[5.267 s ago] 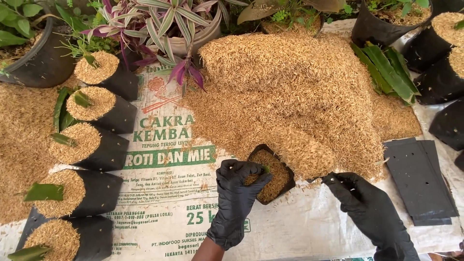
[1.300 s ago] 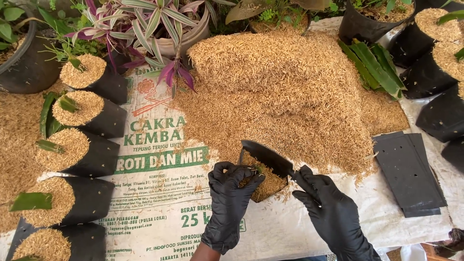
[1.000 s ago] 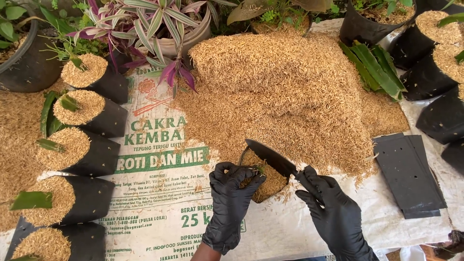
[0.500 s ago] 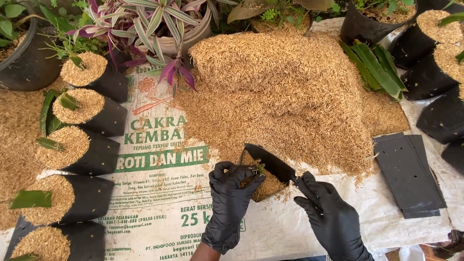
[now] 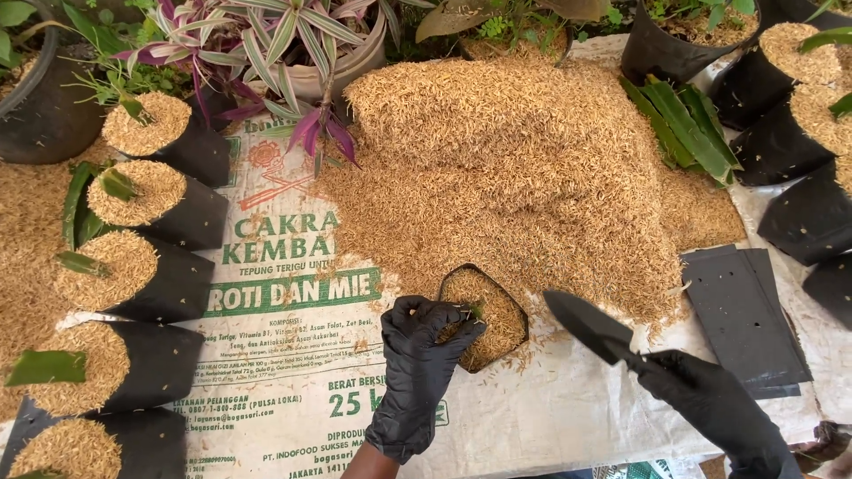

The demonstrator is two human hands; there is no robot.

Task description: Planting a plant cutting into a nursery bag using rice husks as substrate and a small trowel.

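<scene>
Two gloved hands: both at work.
Left hand [image 5: 417,355]: fingers pinched on green cutting [image 5: 477,310] inside planting bag [image 5: 484,315].
Right hand [image 5: 710,404]: clamped on black trowel [image 5: 590,325], right of bag.
Surface: white printed sack [image 5: 293,293]; husk pile [image 5: 515,168] beyond bag.

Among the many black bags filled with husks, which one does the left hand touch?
The black bag at the foot of the husk pile, just left of the trowel. The left hand rests on its rim; the other bags stand untouched along the sides.
</scene>
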